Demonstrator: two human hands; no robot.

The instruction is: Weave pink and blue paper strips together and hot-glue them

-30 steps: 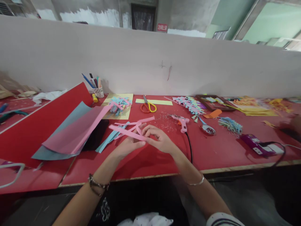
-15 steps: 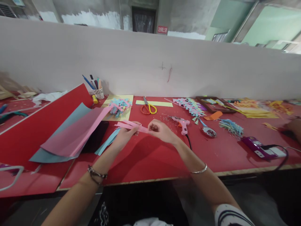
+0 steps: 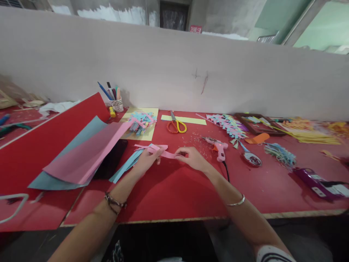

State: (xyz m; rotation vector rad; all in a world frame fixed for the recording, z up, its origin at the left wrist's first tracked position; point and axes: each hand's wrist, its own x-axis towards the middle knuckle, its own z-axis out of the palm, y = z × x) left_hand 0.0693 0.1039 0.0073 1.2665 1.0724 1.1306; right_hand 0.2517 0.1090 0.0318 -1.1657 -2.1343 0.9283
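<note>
A narrow pink paper strip point(image 3: 168, 155) stretches between my two hands, low over the red table. My left hand point(image 3: 147, 161) pinches its left part, where the strip looks folded or doubled over. At the strip's other end, the thumb and fingers of my right hand point(image 3: 191, 158) are closed on it. Another pink strip end pokes out beyond my left fingers; whether that hand holds it too, I cannot tell. Light blue paper strips point(image 3: 125, 166) lie beside my left hand, partly covered by it.
Scissors point(image 3: 176, 126) lie beyond my hands, a pink glue gun point(image 3: 220, 148) to their right. Cut paper bits point(image 3: 141, 122) rest on a yellow sheet. Pink and blue sheets point(image 3: 81, 156) lean on a red board at left. A purple power strip point(image 3: 313, 183) sits right.
The pink strips at my left hand have shifted, with one bent over above the fingers. My right hand has tilted and moved slightly. The whole view has turned a little.
</note>
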